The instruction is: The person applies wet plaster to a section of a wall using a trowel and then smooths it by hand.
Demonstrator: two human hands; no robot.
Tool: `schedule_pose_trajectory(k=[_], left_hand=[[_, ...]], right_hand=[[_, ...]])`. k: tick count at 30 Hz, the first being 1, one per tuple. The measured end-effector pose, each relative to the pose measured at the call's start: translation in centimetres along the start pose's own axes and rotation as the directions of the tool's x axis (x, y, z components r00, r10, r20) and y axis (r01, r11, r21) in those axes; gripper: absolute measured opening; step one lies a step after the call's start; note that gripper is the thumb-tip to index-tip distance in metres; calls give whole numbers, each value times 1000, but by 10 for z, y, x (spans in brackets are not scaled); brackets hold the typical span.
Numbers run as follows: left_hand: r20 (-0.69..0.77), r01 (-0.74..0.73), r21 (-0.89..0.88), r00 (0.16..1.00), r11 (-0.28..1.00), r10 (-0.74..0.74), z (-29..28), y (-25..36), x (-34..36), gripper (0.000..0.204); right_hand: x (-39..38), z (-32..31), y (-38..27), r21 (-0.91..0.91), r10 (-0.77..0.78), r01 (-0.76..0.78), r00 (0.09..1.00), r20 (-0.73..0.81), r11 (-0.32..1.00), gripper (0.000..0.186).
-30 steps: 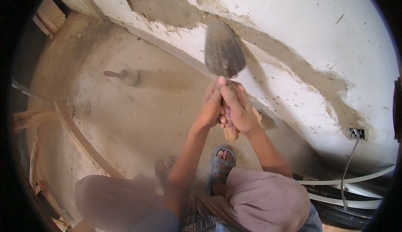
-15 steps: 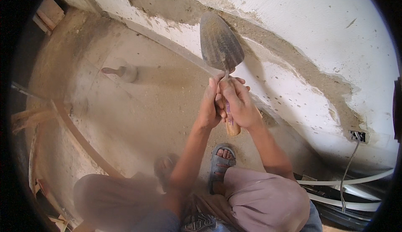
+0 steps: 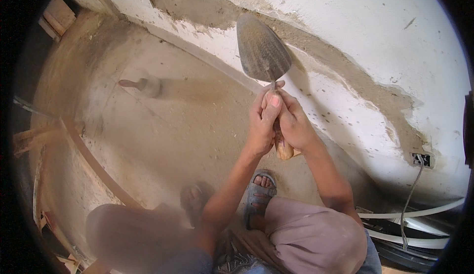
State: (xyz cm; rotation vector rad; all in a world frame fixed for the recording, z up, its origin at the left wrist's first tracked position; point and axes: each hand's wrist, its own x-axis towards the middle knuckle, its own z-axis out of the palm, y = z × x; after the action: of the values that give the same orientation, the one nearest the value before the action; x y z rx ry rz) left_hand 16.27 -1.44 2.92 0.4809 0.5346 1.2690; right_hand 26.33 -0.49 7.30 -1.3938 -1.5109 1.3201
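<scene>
A dusty metal trowel points up and away from me, in front of the wall's plastered channel, with its wooden handle low between my hands. My left hand is closed on the handle from the left, its thumb lying up along the top. My right hand wraps the handle from the right, its fingers partly hidden behind the left thumb. Both forearms rise from the lower edge, between my bent knees and above my sandaled feet.
A blurred tool with a wooden handle lies on the dusty floor. Wooden boards are at the left. The white wall has a rough channel down to a socket box with hanging wire; pale conduit lies at lower right.
My hands and the trowel handle have shifted slightly rightward. My left thumb has moved across onto the top of the handle, over my right hand. The blade stands higher than a second ago.
</scene>
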Motion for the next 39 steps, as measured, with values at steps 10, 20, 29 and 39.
schedule_pose_trajectory(k=[10, 20, 29, 39], left_hand=[[-70, 32, -4, 997, 999, -33, -11, -24, -37, 71], [42, -15, -169, 999, 985, 22, -22, 36, -15, 70], [-69, -37, -43, 997, 998, 34, -21, 33, -23, 70], [26, -33, 25, 999, 999, 33, -12, 5, -26, 71]], right_hand=[[-29, 13, 9, 175, 172, -183, 982, 76, 967, 28], [10, 47, -20, 570, 253, -361, 931, 262, 738, 32], [6, 48, -22, 626, 247, -374, 926, 284, 684, 28], [-21, 29, -5, 556, 221, -279, 960, 171, 783, 33]])
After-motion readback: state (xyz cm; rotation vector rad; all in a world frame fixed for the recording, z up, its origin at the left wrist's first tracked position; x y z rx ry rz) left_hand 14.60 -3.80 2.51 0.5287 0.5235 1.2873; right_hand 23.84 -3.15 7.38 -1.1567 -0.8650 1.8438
